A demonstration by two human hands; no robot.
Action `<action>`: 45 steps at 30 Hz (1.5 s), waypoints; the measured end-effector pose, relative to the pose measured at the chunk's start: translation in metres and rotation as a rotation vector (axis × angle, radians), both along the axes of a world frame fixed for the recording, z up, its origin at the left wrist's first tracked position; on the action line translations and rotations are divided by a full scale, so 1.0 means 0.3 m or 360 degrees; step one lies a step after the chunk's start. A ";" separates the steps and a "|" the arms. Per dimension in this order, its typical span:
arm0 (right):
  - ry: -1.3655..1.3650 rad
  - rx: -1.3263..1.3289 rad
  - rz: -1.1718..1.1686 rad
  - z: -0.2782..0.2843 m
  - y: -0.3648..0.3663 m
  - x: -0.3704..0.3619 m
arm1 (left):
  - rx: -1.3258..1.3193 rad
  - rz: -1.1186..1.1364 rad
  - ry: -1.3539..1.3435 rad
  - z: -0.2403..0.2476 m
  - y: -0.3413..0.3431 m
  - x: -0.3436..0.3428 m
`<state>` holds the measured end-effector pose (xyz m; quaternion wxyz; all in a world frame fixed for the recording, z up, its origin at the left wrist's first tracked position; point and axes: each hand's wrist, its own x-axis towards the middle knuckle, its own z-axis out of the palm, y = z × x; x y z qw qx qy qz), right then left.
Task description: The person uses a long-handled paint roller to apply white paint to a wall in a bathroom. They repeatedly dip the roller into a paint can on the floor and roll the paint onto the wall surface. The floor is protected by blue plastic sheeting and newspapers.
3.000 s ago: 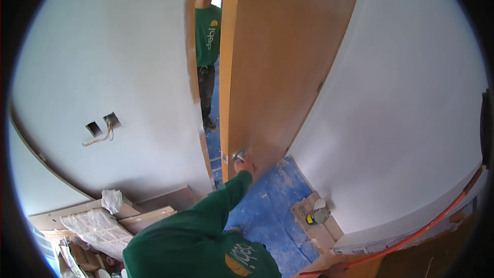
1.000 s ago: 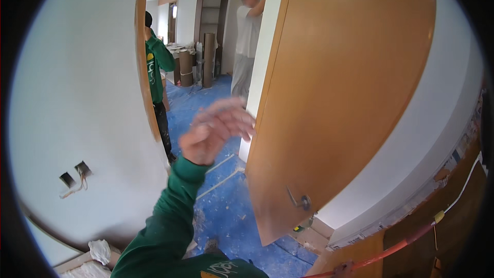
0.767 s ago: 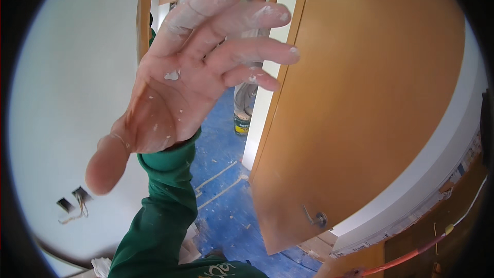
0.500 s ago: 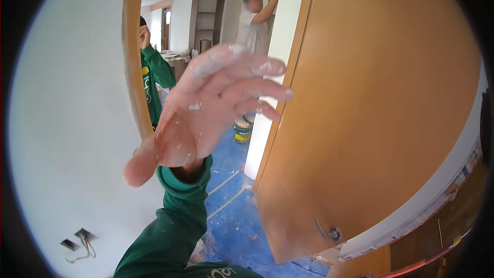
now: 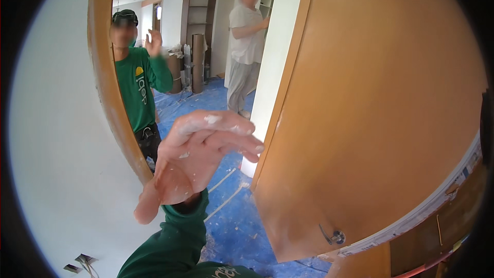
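My left hand (image 5: 188, 157) is raised in the middle of the view, with the palm turned toward me. The thumb sticks out at the lower left, and the fingers reach to the right, slightly bent and apart from the thumb. White smears, like paint or plaster, mark the palm and fingers. Nothing is held in it, and it appears to touch nothing. A dark green sleeve (image 5: 167, 242) covers the forearm. Nearest the fingertips stands an orange-brown wooden door (image 5: 370, 103) with a metal lever handle (image 5: 333, 236). My right hand is out of sight.
A wooden door frame (image 5: 100, 62) borders the opening on the left. Beyond it a person in green (image 5: 136, 80) raises a hand; a person in white (image 5: 246, 36) stands by shelves. Blue sheeting (image 5: 231, 226) covers the floor. Wires hang from wall openings (image 5: 82, 262).
My left hand sits lower in the picture, its fingers more bunched together. More of the person in green shows in the opening. The person in white has lowered an arm.
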<state>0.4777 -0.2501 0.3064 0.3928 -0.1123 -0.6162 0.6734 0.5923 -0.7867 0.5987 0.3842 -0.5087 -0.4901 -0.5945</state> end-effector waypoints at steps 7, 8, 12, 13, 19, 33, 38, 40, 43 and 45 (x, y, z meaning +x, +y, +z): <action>-0.0133 -0.0137 -0.0026 0.059 -0.025 -0.006 | 0.0171 -0.0011 -0.0417 -0.137 -0.001 -0.013; -0.0111 -0.0163 -0.0048 0.067 -0.027 -0.010 | 0.0216 0.0002 -0.0544 -0.171 0.008 -0.022; -0.0044 -0.0113 0.0026 0.016 0.014 -0.049 | 0.0382 0.0050 -0.0861 -0.271 0.013 -0.018; -0.0033 -0.0054 0.0073 -0.022 0.056 -0.070 | 0.0420 0.0038 -0.0891 -0.289 0.014 -0.013; 0.0091 0.0096 0.0224 -0.031 0.042 -0.103 | 0.0574 0.0041 -0.1084 -0.388 0.039 0.008; -0.0161 -0.0313 0.0162 0.069 -0.037 -0.097 | 0.0634 0.0165 -0.1176 -0.397 0.080 -0.049; -0.0125 -0.0441 0.0150 0.047 -0.025 -0.090 | 0.0639 0.0168 -0.1193 -0.402 0.091 -0.050; -0.0110 -0.0429 0.0158 0.040 -0.021 -0.091 | 0.0642 0.0168 -0.1195 -0.404 0.091 -0.048; -0.0177 -0.0323 0.0160 0.069 -0.041 -0.062 | 0.0646 0.0168 -0.1188 -0.411 0.090 -0.034; -0.0211 -0.0278 0.0161 0.059 -0.037 -0.058 | 0.0645 0.0163 -0.1178 -0.416 0.088 -0.027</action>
